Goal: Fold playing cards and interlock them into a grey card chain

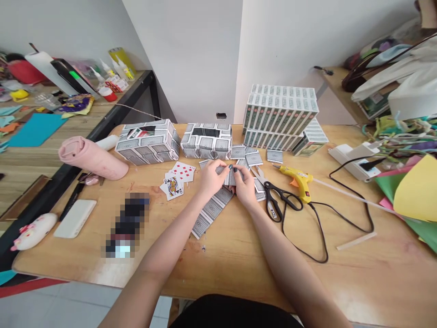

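Note:
My left hand [213,176] and my right hand [243,182] meet over the middle of the table, fingertips pinched together at the top of a strip of grey-patterned playing cards [212,210]. Both hands are closed on the cards; their fingertips partly hide the upper end. The strip slants down toward the lower left. Several loose cards [253,157] lie behind and beside the hands. Face-up cards [183,171] rest left of my left hand. Black scissors [283,196] and a yellow glue gun [300,181] lie right of my right hand.
Two card-covered boxes [147,142] [206,141] stand at the back. Stacked card packs [280,111] rise behind on the right. A cable [324,241] loops near a white power strip [355,159]. At left are a pink roll [94,159], a white case [75,218] and a blurred object [128,223].

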